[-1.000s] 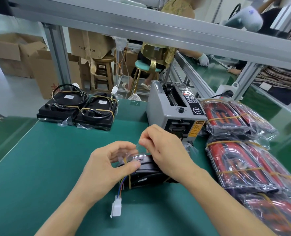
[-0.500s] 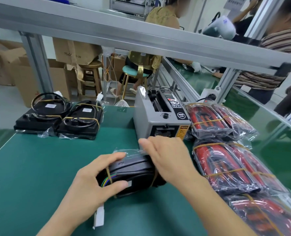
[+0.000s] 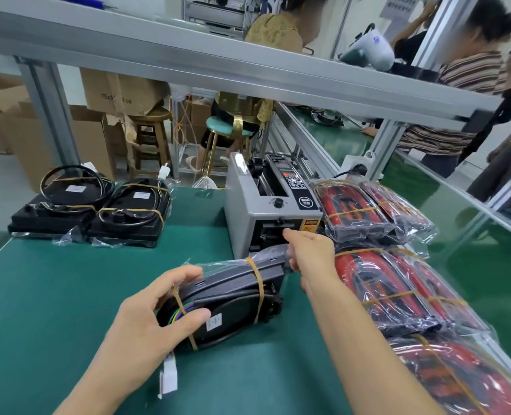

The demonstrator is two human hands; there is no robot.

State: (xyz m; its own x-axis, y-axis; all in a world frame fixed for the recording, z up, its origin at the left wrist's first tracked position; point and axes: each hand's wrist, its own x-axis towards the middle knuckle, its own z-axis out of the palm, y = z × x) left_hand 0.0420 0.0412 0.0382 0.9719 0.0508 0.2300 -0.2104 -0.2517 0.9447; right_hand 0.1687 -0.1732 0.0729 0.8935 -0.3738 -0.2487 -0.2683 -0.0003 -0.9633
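- The bagged charger unit (image 3: 233, 298) sits on the table (image 3: 53, 295) near its middle, tilted up on one edge, with the left hand (image 3: 146, 322) gripping its near-left end.
- A wire connector (image 3: 168, 375) hangs just below that hand, in front of the unit.
- The tape dispenser (image 3: 266, 211) stands directly behind the unit; the right hand (image 3: 311, 256) is at its front outlet, over the unit's far-right corner.
- Bagged cable bundles (image 3: 383, 283) lie in a row along the table's right edge, from beside the dispenser to the near corner.
- Two banded charger units (image 3: 98, 211) lie side by side at the far-left corner.
- Behind the table stand a wooden stool (image 3: 152, 136) and cardboard boxes (image 3: 119, 91).
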